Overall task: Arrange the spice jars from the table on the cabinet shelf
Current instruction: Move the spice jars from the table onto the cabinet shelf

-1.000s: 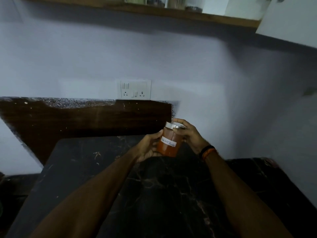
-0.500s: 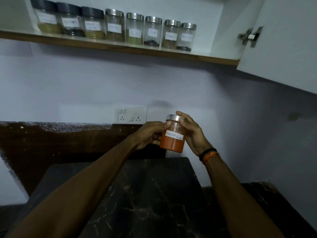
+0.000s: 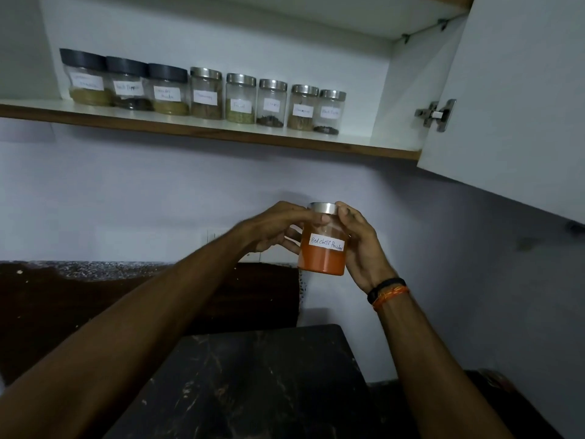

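I hold the chilli jar (image 3: 323, 243) between both hands, left hand (image 3: 278, 228) and right hand (image 3: 359, 245) clasping it below the shelf (image 3: 380, 150), whose free spot at one o'clock sits tight beside the last jar (image 3: 330, 112), which I risk knocking.
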The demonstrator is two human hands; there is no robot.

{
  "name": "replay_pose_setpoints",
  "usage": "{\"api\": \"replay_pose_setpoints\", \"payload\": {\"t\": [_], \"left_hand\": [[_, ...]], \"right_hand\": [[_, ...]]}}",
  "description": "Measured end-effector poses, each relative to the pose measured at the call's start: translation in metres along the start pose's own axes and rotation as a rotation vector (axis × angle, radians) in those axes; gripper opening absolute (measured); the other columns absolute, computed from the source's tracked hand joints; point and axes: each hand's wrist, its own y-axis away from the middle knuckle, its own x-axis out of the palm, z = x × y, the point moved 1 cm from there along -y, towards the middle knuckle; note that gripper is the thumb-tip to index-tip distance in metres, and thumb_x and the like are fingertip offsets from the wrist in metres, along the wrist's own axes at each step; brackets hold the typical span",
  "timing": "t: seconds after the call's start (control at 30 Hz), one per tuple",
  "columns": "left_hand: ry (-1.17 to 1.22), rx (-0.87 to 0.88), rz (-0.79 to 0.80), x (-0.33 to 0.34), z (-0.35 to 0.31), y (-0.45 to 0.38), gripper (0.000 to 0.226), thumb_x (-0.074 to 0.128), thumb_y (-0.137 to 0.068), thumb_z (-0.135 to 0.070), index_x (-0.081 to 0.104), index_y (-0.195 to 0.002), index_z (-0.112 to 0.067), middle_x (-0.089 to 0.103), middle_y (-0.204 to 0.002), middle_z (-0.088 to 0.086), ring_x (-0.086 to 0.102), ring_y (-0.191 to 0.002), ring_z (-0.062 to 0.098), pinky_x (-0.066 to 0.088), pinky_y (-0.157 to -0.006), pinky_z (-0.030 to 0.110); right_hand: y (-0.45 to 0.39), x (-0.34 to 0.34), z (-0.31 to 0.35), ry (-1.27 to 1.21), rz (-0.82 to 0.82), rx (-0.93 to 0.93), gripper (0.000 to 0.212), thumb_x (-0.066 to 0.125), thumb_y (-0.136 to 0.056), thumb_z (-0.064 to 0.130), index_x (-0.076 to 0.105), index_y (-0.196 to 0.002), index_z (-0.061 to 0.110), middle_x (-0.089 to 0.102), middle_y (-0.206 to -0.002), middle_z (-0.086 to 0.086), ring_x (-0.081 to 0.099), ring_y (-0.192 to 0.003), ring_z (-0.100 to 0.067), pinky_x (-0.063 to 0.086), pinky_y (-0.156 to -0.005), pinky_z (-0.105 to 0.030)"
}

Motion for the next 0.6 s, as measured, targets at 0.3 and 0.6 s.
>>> {"api": "replay_pose_setpoints", "payload": {"t": [0.3, 0.6], "left_hand": [[0.046, 0.029, -0.030, 0.009, -0.007, -0.019, 0.058, 0.075, -0.072, -0.055, 0.066, -0.120, -0.025, 0.070, -0.117, 0.007, 0.071, -0.102, 0.028, 0.061, -0.074, 0.036], [-0.074, 0.066, -0.038, 0.004, -0.036, -0.038, 0.058, 0.072, -0.073, -0.049, 0.064, -0.119, -0.014, 0.066, -0.120, 0.010, 0.065, -0.109, 0.032, 0.061, -0.084, 0.041]], "right_hand": [[-0.010, -0.002, 0.013, 0.029, -0.029, 0.004, 0.046, 0.052, -0.099, 0.040, 0.050, -0.139, 0.017, 0.061, -0.135, -0.011, 0.059, -0.123, -0.035, 0.047, -0.101, -0.063], [-0.028, -0.007, 0.026, -0.029, -0.042, -0.030, 0.055, 0.054, -0.091, 0.046, 0.053, -0.137, 0.015, 0.062, -0.133, -0.013, 0.059, -0.122, -0.036, 0.048, -0.102, -0.058]]}}
